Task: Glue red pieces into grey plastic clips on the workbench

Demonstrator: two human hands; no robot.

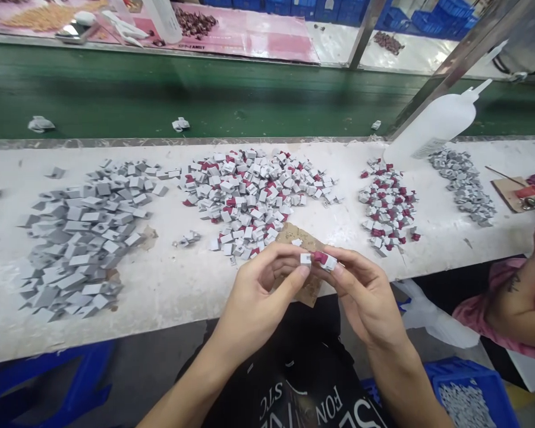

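Between thumb and fingers, my left hand (265, 282) pinches a small light-grey plastic part (305, 260). My right hand (365, 288) grips a grey-and-maroon plastic part (327, 261), its maroon end pointing at the left piece. The two parts sit very close; I cannot tell whether they touch. Below them, partly behind my fingers, lies a piece of brown cardboard (310, 291). Just beyond my hands spreads a heap of grey-and-maroon parts (249, 196). A pile of plain grey parts (84, 232) lies to the left.
Along the back runs a green conveyor belt (138, 98) with a few small parts on it. A white squeeze bottle (441, 125) stands tilted at right, near smaller part piles (387, 205). A co-worker's arm (521, 291) is at far right, above a blue crate (477, 377).
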